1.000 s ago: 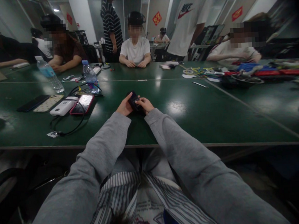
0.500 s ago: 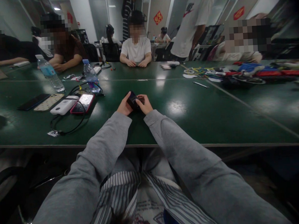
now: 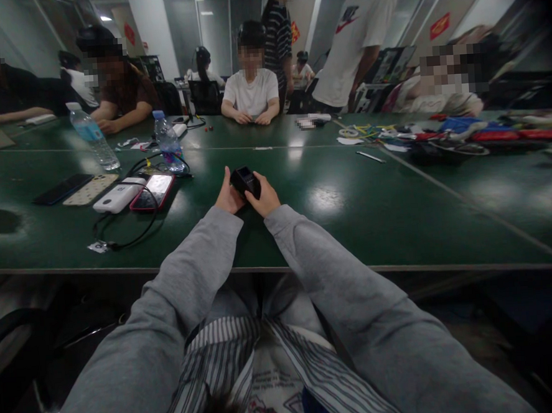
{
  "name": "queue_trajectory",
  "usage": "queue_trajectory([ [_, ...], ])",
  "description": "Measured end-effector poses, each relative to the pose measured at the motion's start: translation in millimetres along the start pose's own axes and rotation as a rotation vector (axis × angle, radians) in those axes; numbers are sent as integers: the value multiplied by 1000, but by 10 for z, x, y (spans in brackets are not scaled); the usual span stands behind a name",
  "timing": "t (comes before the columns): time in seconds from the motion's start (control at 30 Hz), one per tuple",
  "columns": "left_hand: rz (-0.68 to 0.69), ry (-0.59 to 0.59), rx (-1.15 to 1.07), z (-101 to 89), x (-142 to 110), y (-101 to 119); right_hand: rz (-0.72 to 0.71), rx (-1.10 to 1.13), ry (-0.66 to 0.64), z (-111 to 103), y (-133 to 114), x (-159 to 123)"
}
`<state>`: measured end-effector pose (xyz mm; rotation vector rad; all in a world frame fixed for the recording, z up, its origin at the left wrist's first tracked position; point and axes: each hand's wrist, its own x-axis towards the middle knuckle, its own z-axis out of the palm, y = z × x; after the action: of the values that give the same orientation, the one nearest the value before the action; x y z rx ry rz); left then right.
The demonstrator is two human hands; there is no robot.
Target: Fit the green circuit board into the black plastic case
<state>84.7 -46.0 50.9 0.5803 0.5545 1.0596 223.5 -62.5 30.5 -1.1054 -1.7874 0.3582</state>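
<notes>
A small black boxy device with a dark screen (image 3: 245, 178) is held just above the green table (image 3: 374, 213), tilted. My right hand (image 3: 265, 196) grips it from the right, with the thumb across its lower front and the fingers along its side. On its left side is my left hand (image 3: 230, 195), thumb raised and off the device, palm turned toward it. The other left fingers are partly hidden beside or beneath the device, so I cannot tell how firmly they touch it. What kind of device it is stays unclear.
To the left lie a phone with a lit screen (image 3: 152, 193), a white power bank (image 3: 119, 195) with a black cable, and two more phones. Two water bottles (image 3: 93, 136) stand behind them. Tangled cables (image 3: 459, 136) lie at the right; people sit across the table.
My left thumb has lifted off the device, and my right hand has shifted its grip lower. The device has turned, its screen showing more. A person in stripes behind has moved right.
</notes>
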Motion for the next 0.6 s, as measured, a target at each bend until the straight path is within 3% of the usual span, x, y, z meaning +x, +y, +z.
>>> queue_trajectory([
  [0.2, -37, 50, -44, -28, 1, 35, 38, -98, 212, -284, -177, 56],
  [0.37, -21, 70, -79, 0, -4, 44, 87, -281, 293, -470, 106, 174],
  [0.6, -16, 60, -86, -43, 23, 39, 251, -384, 250, -549, 459, 209],
])
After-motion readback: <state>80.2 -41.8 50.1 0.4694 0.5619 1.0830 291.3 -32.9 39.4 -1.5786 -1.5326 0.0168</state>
